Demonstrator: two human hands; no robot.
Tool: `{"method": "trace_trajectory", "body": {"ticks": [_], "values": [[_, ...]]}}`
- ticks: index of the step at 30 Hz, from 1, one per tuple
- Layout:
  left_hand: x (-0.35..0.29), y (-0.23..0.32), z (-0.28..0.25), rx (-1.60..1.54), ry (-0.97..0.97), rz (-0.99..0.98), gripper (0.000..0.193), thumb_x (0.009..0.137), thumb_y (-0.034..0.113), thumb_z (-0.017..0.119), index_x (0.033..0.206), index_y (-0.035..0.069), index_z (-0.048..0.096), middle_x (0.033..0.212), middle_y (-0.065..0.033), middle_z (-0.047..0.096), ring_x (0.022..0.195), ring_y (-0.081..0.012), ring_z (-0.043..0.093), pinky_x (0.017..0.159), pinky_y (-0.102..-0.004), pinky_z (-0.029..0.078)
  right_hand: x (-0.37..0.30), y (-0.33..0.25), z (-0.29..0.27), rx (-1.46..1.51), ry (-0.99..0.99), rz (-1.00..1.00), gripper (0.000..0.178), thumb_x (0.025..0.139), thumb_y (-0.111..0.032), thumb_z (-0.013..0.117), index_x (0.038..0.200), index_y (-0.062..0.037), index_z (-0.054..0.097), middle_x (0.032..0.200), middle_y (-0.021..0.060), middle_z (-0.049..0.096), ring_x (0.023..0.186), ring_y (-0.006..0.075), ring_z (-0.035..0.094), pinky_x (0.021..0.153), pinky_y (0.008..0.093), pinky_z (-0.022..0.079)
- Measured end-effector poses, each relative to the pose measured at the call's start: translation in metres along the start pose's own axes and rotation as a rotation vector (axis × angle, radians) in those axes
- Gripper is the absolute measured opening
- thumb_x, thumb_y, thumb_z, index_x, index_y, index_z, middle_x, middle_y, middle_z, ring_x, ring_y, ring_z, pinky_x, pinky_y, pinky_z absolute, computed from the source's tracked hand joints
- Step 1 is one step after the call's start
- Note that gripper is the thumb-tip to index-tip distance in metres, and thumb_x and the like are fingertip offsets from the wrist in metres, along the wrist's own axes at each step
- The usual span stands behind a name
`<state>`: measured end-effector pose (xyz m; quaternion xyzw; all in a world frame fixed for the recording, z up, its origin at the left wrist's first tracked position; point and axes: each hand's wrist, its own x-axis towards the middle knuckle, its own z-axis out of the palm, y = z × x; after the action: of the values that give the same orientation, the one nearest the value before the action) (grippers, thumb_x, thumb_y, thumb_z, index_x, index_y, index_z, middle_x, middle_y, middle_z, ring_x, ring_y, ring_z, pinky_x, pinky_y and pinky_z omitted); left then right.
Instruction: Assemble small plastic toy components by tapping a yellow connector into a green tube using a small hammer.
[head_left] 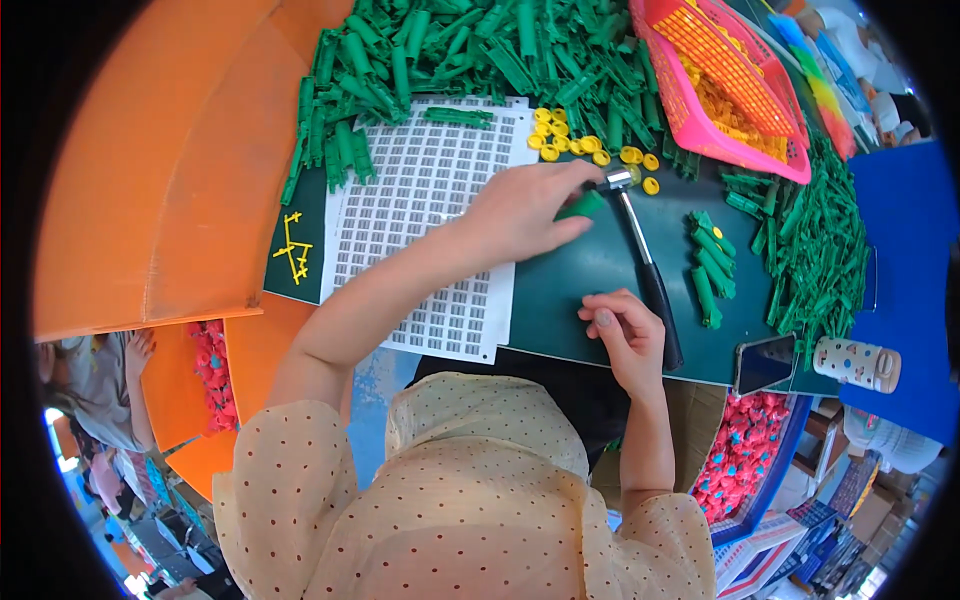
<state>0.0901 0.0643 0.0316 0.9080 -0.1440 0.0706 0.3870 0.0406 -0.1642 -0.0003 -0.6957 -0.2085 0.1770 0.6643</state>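
Note:
My left hand [525, 215] reaches over the dark green table, its thumb and fingers closed around a short green plastic piece [582, 206]. Just beyond its fingertips lies the metal head of a hammer [655, 295], whose black handle points back toward me. My right hand [632, 338] hovers by the table's near edge, left of that handle, with fingers curled in; whatever they may hold is hidden. Several small yellow round caps [582, 146] are scattered past my left hand. Beneath my left forearm are white sheets of printed labels [425, 190], with one green piece [458, 117] on top.
A large heap of green plastic pieces [480, 50] covers the far side; another heap [820, 240] lies right. A pink basket [670, 100] holds yellow parts. Several green pieces [712, 262] sit right of the hammer. A phone [765, 364] and patterned bottle [855, 364] stand near the right edge.

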Motion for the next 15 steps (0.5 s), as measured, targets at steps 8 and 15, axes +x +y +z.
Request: {"method": "trace_trajectory", "body": {"ticks": [8,15], "values": [[0.000,0.000,0.022,-0.353,0.282,0.296,0.032,0.070,0.008,0.082,0.100,0.007,0.069,0.094,-0.0059,0.066,0.083,-0.0217,0.063,0.075,-0.0314,0.051,0.020,-0.047,-0.024,-0.164,0.087,-0.049,0.013,0.093,-0.006,0.059,0.100,0.0010,0.066,0.088,0.0067,0.064,0.076,0.0113,0.058,0.068,0.0233,0.046],[-0.008,-0.004,0.029,-0.389,0.275,0.182,0.027,0.072,0.020,0.081,0.093,0.008,0.069,0.081,-0.0058,0.064,0.076,-0.0237,0.064,0.066,-0.0333,0.050,0.103,-0.040,-0.077,-0.905,0.229,-0.185,0.022,0.087,-0.006,0.066,0.108,-0.0005,0.064,0.094,0.0093,0.064,0.082,0.0167,0.062,0.071,0.0299,0.048]]}}
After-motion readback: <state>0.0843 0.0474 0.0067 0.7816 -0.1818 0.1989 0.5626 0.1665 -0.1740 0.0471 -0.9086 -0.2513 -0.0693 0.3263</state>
